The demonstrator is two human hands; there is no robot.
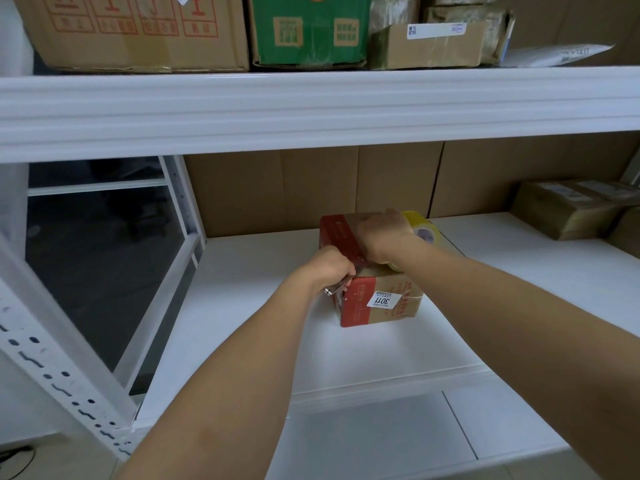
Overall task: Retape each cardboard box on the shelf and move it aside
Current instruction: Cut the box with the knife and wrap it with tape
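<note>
A person works on a red-and-brown cardboard box (377, 299) at the centre of the frame, on the white shelf (263, 306). The right hand (384, 237) presses on the box top beside a yellowish tape roll (424, 230); the left hand (332, 268) grips a small metal tool (337, 289), apparently a cutter. The blade could slip into the right wrist just beside it, or the tape could wrinkle.

Red-and-brown cardboard box (375, 299) upright on white shelf (519, 289), yellowish tape roll (424, 228) on its top
</note>
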